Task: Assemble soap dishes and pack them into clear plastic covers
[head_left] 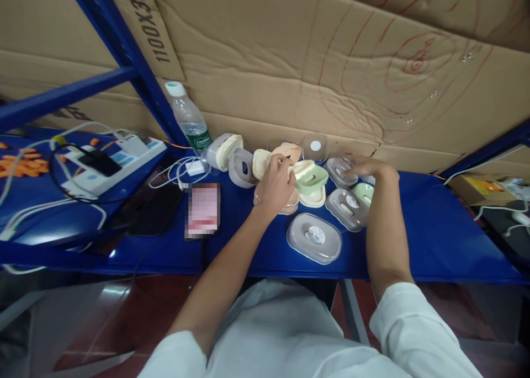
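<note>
My left hand (278, 184) is bent over the pile of small plastic boxes, its fingers curled at the end of a cream piece (304, 169) that lies above a green box (313, 181). Under that hand is a peach box (289, 202). My right hand (364, 165) reaches over a grey box (340, 171) at the back right, fingers spread apart. Nearer the front are a grey box with a round label (345, 211) and another clear-lidded grey box (309, 244). Grey and cream pieces (241, 167) stand left of my left hand.
A water bottle (190, 121) stands at the back left beside a white charger (195, 168) and cable. A phone (202, 209) lies on the blue table (434, 229). Cardboard (269, 63) rises behind; blue posts stand on both sides.
</note>
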Available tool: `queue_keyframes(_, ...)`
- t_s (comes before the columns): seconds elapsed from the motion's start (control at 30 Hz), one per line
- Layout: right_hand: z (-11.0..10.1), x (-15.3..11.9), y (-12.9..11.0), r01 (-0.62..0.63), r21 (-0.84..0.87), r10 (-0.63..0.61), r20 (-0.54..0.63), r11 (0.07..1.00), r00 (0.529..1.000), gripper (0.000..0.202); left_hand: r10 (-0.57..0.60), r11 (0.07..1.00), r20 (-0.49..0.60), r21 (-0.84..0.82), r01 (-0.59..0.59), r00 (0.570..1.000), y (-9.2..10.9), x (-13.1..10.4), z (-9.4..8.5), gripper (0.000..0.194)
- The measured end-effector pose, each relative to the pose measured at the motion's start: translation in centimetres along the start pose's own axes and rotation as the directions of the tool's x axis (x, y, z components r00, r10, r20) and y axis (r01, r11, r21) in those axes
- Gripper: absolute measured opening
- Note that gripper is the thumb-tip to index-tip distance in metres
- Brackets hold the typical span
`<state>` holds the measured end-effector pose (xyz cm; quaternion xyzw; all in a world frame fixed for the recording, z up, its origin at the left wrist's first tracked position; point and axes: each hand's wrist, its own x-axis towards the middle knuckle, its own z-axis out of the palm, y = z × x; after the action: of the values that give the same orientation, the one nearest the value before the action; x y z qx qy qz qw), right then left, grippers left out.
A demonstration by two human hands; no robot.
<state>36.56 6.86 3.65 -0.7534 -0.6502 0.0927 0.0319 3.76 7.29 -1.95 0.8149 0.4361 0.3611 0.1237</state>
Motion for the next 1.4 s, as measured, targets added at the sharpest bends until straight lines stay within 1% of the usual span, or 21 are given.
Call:
queue_keyframes(0.1,-1.2,-0.7,-0.2,-0.069,-0.015,0.068,-0.049,0.998,0.996,0.066,0.083,0.996,0.116,0.032,-0.087,0.99,-0.2,0.0,0.0,0.022)
queue_keyframes(0.2,-2.4,-1.5,-1.3,-0.101,-0.047,0.095,-0.121,0.994,0.988,0.065,0.182,0.981,0.218,0.022,-0.191,0.959,-0.5,-0.2,0.0,0.019)
queue_keyframes(0.23,-2.6,-1.7,-1.9,-0.086,-0.056,0.079,-0.116,0.995,0.99,0.065,0.206,0.976,0.244,0.021,-0.218,0.947,-0.5,-0.2,0.0,0.02)
queue_keyframes(0.3,-2.6,-1.8,-3.2,-0.043,-0.075,0.039,-0.056,0.996,0.998,0.06,0.238,0.967,0.279,0.023,-0.254,0.93,-0.6,-0.3,-0.1,0.023)
queue_keyframes(0.37,-2.0,-1.6,-4.6,-0.036,-0.107,0.041,0.046,0.994,0.998,0.05,0.247,0.963,0.296,0.031,-0.268,0.923,-0.5,-0.4,-0.2,0.028)
queue_keyframes(0.43,-1.0,-1.1,-5.7,-0.062,-0.154,0.084,0.147,0.986,0.985,0.04,0.245,0.962,0.306,0.041,-0.269,0.92,-0.5,-0.4,-0.3,0.034)
queue_keyframes(0.53,0.7,-0.4,-7.1,-0.084,-0.221,0.137,0.24,0.972,0.961,0.041,0.24,0.962,0.326,0.05,-0.27,0.915,-0.4,-0.4,-0.4,0.035)
queue_keyframes(0.63,1.9,0.0,-8.2,-0.076,-0.276,0.15,0.258,0.958,0.954,0.042,0.241,0.961,0.341,0.05,-0.273,0.909,-0.5,-0.4,-0.3,0.034)
queue_keyframes(0.77,2.5,-0.1,-9.3,-0.086,-0.332,0.161,0.203,0.939,0.966,0.042,0.262,0.955,0.336,0.043,-0.293,0.905,-0.3,-0.4,-0.3,0.036)
queue_keyframes(0.83,2.4,-0.2,-9.5,-0.093,-0.344,0.164,0.182,0.934,0.969,0.042,0.29,0.947,0.333,0.037,-0.32,0.897,0.1,-0.4,-0.4,0.037)
queue_keyframes(0.97,2.5,-0.2,-9.5,-0.119,-0.357,0.191,0.173,0.927,0.966,0.042,0.344,0.926,0.343,0.027,-0.375,0.874,1.1,-0.7,-0.6,0.032)
queue_keyframes(1.13,3.4,0.1,-9.6,-0.139,-0.342,0.203,0.158,0.929,0.967,0.041,0.346,0.922,0.356,0.038,-0.384,0.868,1.5,-0.8,-0.7,0.031)
queue_keyframes(1.27,3.6,0.3,-9.2,-0.129,-0.299,0.172,0.123,0.946,0.977,0.042,0.344,0.922,0.37,0.038,-0.385,0.863,1.6,-0.8,-0.8,0.034)
queue_keyframes(1.4,2.8,0.3,-8.1,-0.074,-0.219,0.103,0.122,0.973,0.987,0.042,0.348,0.921,0.372,0.037,-0.389,0.86,1.7,-0.8,-0.8,0.033)
